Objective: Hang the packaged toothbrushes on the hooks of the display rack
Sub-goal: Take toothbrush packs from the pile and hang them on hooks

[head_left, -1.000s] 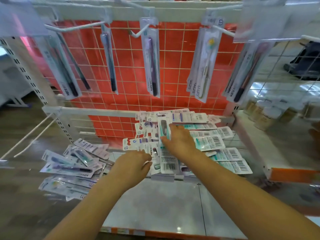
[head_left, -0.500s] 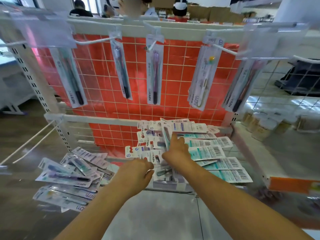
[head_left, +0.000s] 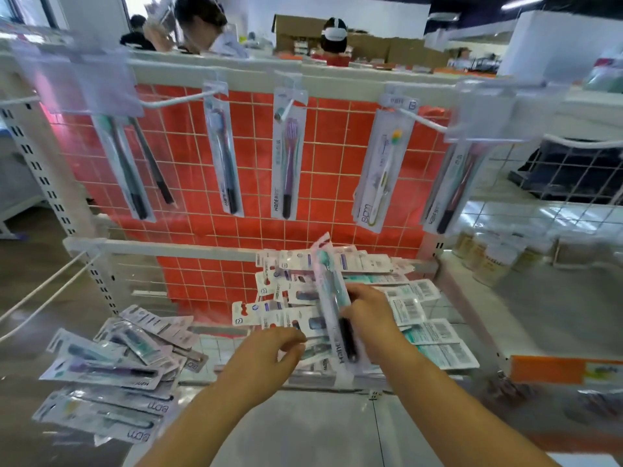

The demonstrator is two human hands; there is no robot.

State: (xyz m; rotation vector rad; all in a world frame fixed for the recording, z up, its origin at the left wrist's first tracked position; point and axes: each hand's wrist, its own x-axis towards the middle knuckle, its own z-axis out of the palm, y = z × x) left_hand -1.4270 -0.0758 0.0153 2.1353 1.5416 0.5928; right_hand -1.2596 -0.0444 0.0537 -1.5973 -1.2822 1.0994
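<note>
Currently right hand (head_left: pixel 369 318) pinches one packaged toothbrush (head_left: pixel 332 298) around its middle, lifted just above the heap of packs (head_left: pixel 397 305) at the shelf's (head_left: pixel 337 416) back right. Long axis near upright, leaning slightly left; brush head and hang tab up, dark handle down. Left hand (head_left: pixel 266 355) holds nothing, fingers loosely curled, just beside the pack's lower end. Second heap (head_left: pixel 111 375) overhangs shelf's left edge

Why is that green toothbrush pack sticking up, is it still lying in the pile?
Lifted: the right hand grips the green toothbrush pack, tilted above the pile.
</note>
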